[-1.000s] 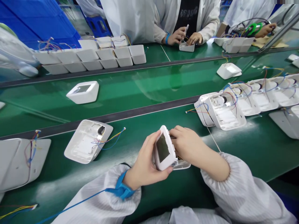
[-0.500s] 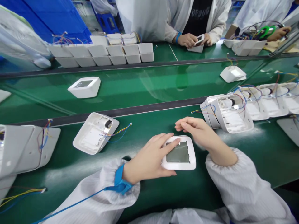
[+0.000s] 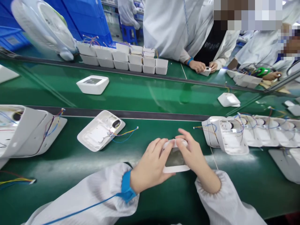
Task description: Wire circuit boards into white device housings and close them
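A small white device with a grey screen point(image 3: 174, 159) lies face up on the green bench in front of me. My left hand point(image 3: 151, 164) presses on its left side, fingers laid over the edge. On the right side and top edge rests my right hand point(image 3: 191, 154), fingers pressed down on the casing. Both hands cover much of the device. A blue wrist strap point(image 3: 126, 187) with a blue cord sits on my left wrist.
An open white shell with coloured wires point(image 3: 100, 129) lies to the left, larger shells point(image 3: 23, 131) further left. A row of open wired shells point(image 3: 236, 134) stands at the right. A finished unit point(image 3: 93, 84) sits on the conveyor. Stacked white casings point(image 3: 126, 57), a fan point(image 3: 49, 28) and people in white coats are opposite.
The device went from held upright in both hands to lying flat on the bench. My right hand came back down onto its right side. The view tilted up.
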Demonstrator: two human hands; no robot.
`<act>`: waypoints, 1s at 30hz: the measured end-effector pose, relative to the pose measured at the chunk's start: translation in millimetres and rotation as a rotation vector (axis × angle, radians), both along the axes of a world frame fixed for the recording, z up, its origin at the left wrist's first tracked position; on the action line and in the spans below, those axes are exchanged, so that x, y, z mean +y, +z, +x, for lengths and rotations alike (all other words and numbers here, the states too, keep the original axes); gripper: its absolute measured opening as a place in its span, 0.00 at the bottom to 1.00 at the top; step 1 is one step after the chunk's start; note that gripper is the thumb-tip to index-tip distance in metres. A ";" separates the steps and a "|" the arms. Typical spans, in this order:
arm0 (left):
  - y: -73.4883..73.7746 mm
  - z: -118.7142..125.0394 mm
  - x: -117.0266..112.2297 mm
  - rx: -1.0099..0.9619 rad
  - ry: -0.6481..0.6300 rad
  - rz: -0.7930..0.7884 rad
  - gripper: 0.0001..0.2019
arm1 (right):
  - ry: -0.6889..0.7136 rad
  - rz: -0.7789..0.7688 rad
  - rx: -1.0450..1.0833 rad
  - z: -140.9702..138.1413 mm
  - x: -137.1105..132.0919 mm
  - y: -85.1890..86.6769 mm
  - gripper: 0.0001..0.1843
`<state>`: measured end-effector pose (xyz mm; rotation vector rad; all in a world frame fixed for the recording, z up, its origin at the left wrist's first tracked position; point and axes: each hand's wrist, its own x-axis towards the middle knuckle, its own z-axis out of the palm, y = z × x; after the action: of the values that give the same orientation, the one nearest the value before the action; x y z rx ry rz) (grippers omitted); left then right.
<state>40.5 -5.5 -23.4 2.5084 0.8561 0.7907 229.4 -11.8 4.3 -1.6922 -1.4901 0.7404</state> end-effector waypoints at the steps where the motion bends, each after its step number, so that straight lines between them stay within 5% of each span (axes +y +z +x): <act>1: 1.1 -2.2 2.7 -0.031 -0.014 -0.014 0.53 | 0.020 -0.042 -0.004 0.5 0.8 0.0 0.21; 7: 16.4 -12.4 23.4 -0.159 0.025 -0.512 0.20 | 0.109 0.129 0.009 1.5 2.3 -0.3 0.14; 21: 11.2 -14.6 24.5 -0.148 0.078 -0.200 0.16 | 0.043 0.147 -0.181 -9.0 -6.2 6.9 0.20; 30: 8.8 -15.8 18.1 -0.127 0.049 -0.233 0.17 | 0.068 0.163 -0.241 -7.2 -1.9 -0.7 0.20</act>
<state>24.7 12.6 -14.6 2.2181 0.9120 0.8067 222.2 -13.6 3.6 -1.6576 -1.7308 0.4477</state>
